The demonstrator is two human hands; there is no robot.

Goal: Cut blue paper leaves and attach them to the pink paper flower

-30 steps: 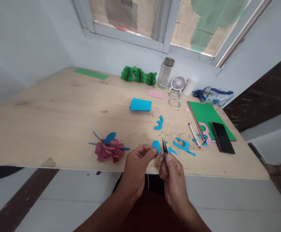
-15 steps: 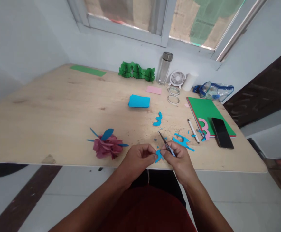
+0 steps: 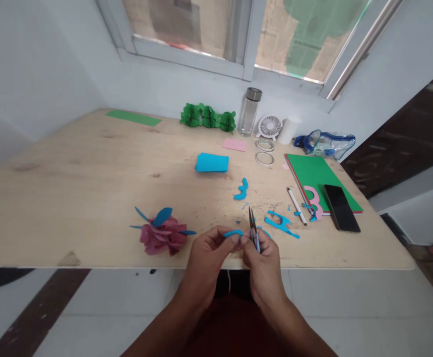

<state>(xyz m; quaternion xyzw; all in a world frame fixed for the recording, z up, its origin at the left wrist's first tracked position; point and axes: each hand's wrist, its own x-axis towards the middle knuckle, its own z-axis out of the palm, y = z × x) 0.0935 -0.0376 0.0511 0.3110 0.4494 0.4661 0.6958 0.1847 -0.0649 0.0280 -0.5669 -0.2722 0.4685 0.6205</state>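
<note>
My left hand [image 3: 209,253] pinches a small piece of blue paper [image 3: 233,233] above the table's front edge. Thumb and fingertips of my right hand [image 3: 263,255] meet the same paper at its right end. A pair of scissors [image 3: 253,228] rests in my right hand, blades pointing away from me and nearly closed. Beyond them lies a wavy blue paper cutout [image 3: 242,189]. Blue offcuts [image 3: 281,223] are scattered to the right of the scissors. Left of my hands sits a dark pink paper flower [image 3: 163,235] with blue leaves.
A stack of blue paper [image 3: 212,162] lies mid-table. Farther back are green paper decorations [image 3: 208,117], a glass bottle [image 3: 249,113], a small fan [image 3: 270,127] and tape rolls [image 3: 264,158]. At right, a phone [image 3: 341,208] overlaps green sheets [image 3: 313,171], beside a white pen [image 3: 297,206].
The blue paper has been turned and raised slightly between my fingers. My hands have drawn closer together, and the scissors now point more directly away from me. The camera view has shifted slightly.
</note>
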